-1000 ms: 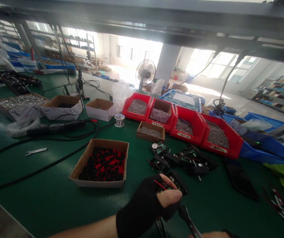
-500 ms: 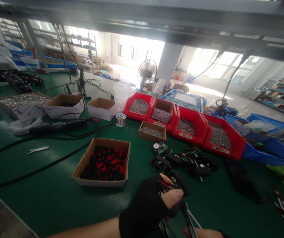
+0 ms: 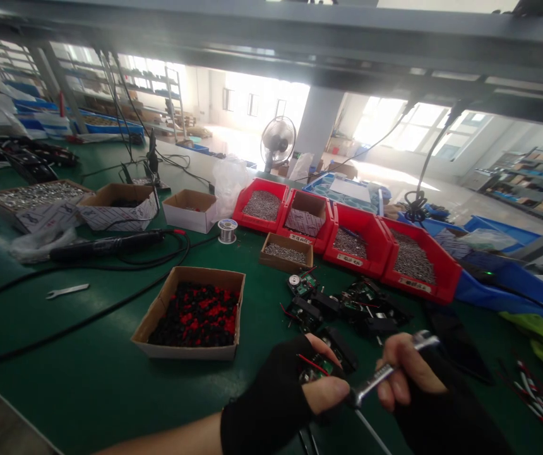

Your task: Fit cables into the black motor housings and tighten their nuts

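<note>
My left hand [image 3: 286,395], in a black fingerless glove, is closed around a small black circuit board assembly [image 3: 329,359] with a red wire, held low over the green bench. My right hand [image 3: 418,385], also gloved, grips a small metal wrench [image 3: 385,371]; its lower end meets the assembly by my left thumb. Just beyond my hands lies a pile of similar black and green circuit boards [image 3: 347,304].
A cardboard box of red and black parts [image 3: 194,312] sits to the left. Red bins of small metal parts [image 3: 347,243] line the back, with a small brown box [image 3: 285,252] before them. A solder spool [image 3: 227,230], black cables, a spanner [image 3: 67,291] and more boxes lie further left.
My right hand has risen into view from the bottom edge, bringing the wrench up against the assembly. My left hand has stayed nearly still.
</note>
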`<state>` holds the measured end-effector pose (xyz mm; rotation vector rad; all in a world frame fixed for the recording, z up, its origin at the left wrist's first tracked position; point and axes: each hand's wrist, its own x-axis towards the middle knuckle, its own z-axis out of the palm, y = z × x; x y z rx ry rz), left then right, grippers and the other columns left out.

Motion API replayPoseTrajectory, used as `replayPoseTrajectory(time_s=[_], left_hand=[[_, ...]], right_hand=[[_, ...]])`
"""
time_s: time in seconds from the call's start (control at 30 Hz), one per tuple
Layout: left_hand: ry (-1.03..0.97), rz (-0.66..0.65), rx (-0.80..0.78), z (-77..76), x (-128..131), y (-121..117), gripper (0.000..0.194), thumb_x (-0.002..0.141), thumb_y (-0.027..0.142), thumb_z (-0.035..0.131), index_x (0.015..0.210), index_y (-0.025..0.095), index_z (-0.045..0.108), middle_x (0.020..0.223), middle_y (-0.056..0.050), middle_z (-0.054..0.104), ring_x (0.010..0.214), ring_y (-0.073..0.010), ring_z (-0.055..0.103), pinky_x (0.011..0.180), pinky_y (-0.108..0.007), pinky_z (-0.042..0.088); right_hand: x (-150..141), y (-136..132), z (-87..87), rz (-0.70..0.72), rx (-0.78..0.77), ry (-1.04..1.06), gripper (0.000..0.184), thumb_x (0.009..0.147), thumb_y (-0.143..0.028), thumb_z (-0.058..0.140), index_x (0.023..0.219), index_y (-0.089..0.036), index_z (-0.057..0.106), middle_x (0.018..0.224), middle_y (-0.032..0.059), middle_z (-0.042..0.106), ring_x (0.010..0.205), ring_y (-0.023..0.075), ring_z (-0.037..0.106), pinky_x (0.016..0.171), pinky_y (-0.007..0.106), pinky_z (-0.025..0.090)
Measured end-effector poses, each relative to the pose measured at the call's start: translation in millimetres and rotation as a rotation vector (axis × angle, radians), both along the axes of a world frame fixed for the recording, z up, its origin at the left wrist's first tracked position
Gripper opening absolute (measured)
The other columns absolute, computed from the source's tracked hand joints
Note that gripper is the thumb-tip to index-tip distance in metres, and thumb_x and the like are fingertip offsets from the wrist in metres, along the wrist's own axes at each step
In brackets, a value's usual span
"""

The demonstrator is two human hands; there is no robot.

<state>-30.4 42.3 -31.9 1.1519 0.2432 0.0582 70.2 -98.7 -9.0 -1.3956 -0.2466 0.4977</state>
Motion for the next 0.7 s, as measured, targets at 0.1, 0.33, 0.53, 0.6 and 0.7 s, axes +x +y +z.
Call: replayPoseTrajectory(time_s=[0.1, 0.33, 0.53, 0.6, 0.7], left_hand=[[-0.115, -0.067, -0.071, -6.8, 0, -1, 0.038, 0.068, 0.03, 0.079, 0.094, 0.015, 0.056, 0.081, -0.002, 0.065, 0.07, -0.0124, 0.057, 0.069, -0.025, 0.045], [-0.347, -0.107, -0.05, -21.6, 0, -5, 0.042, 0.067, 0.012, 0.08, 0.102, 0.018, 0.058, 0.111, -0.012, 0.069, 0.106, -0.0288, 0.067, 0.095, -0.041, 0.051], [-0.418, -0.038, 0.308, -9.9, -3, 2, 0.033, 0.066, 0.014, 0.081, 0.095, 0.019, 0.066, 0.111, -0.015, 0.069, 0.114, -0.0359, 0.063, 0.102, -0.044, 0.047], [-0.448, -0.071, 0.342, -4.6, -3, 3, 0.031, 0.067, 0.013, 0.08, 0.095, 0.019, 0.067, 0.106, -0.015, 0.071, 0.111, -0.0343, 0.064, 0.102, -0.043, 0.047], [-0.489, -0.077, 0.27, -2.1, -3, 2, 0.028, 0.07, 0.011, 0.077, 0.095, 0.018, 0.067, 0.101, -0.013, 0.073, 0.107, -0.031, 0.067, 0.102, -0.041, 0.047]], right_hand=[[11, 5, -17.7, 0.08, 0.003, 0.374, 0.056, 0.048, -0.057, 0.095, 0.049, -0.018, 0.055, 0.043, -0.0032, 0.047, 0.04, 0.0076, 0.045, 0.043, 0.017, 0.043], [5, 6, -6.5, 0.104, -0.027, 0.437, 0.053, 0.045, -0.051, 0.097, 0.058, -0.018, 0.059, 0.042, -0.0071, 0.038, 0.039, 0.0067, 0.035, 0.038, 0.018, 0.035], [5, -7, -25.7, 0.102, -0.112, 0.389, 0.046, 0.058, -0.051, 0.093, 0.075, -0.019, 0.064, 0.062, -0.002, 0.059, 0.054, 0.0129, 0.054, 0.047, 0.02, 0.048], [5, -9, -34.7, 0.124, -0.113, 0.387, 0.044, 0.06, -0.05, 0.092, 0.078, -0.019, 0.066, 0.064, -0.0017, 0.061, 0.059, 0.0139, 0.058, 0.055, 0.021, 0.052], [4, -6, -39.0, 0.155, -0.091, 0.453, 0.043, 0.07, -0.054, 0.086, 0.069, -0.019, 0.061, 0.052, -0.0042, 0.051, 0.049, 0.0115, 0.05, 0.049, 0.021, 0.047]])
